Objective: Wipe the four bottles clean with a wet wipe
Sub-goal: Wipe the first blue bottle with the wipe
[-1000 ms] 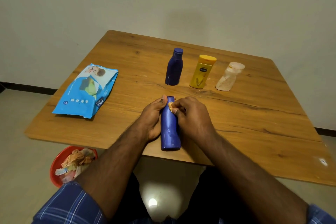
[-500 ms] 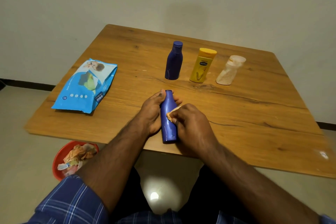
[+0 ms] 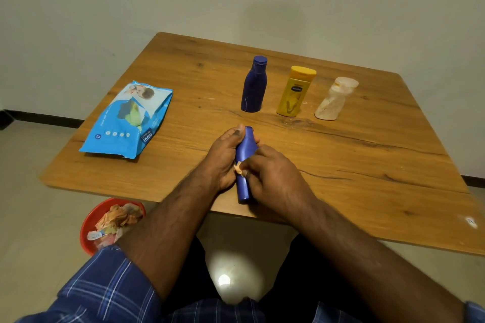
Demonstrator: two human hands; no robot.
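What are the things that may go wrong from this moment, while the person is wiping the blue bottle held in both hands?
1. The blue bottle lies at the near edge of the table; if the left hand loosens, it might roll off.
2. The wipe under the right hand is bunched small, so it may miss parts of the bottle.
3. The whitish bottle looks stained, and one wipe may not clean it.

My right hand [image 3: 273, 176] has slid the crumpled orange-stained wet wipe [image 3: 238, 168] from the lying blue plastic bottle's [image 3: 244, 162] neck down to mid-body.
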